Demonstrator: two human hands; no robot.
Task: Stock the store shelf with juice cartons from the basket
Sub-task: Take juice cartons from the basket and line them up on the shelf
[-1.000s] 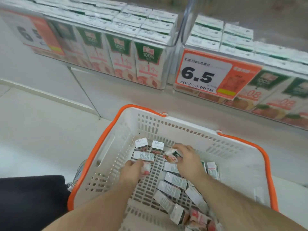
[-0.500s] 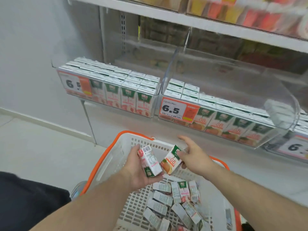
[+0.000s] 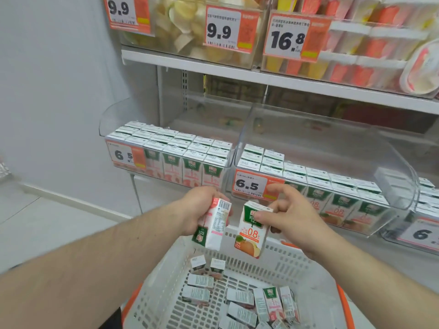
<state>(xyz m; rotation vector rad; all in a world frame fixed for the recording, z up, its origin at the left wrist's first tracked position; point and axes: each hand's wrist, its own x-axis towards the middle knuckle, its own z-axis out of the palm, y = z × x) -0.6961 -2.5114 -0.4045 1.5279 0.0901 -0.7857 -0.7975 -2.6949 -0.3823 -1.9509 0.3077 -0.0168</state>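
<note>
My left hand grips a small juice carton with a pink and green print, held upside down and tilted. My right hand pinches an orange-print juice carton upright by its top. Both cartons hang above the far rim of the white basket with orange trim. Several more cartons lie loose on the basket floor. Just beyond my hands, two clear shelf bins hold rows of cartons: the left bin is packed, the right bin has open room at its back.
Price tags reading 6.5 hang on the bin fronts. An upper shelf carries clear bins of other packaged goods with 9.9 and 16.8 tags. A pale wall and floor lie to the left. Another bin sits at far right.
Both hands have lifted out of the basket, each with a carton, and risen toward the shelf bins. My view has tilted upward, showing the upper shelf.
</note>
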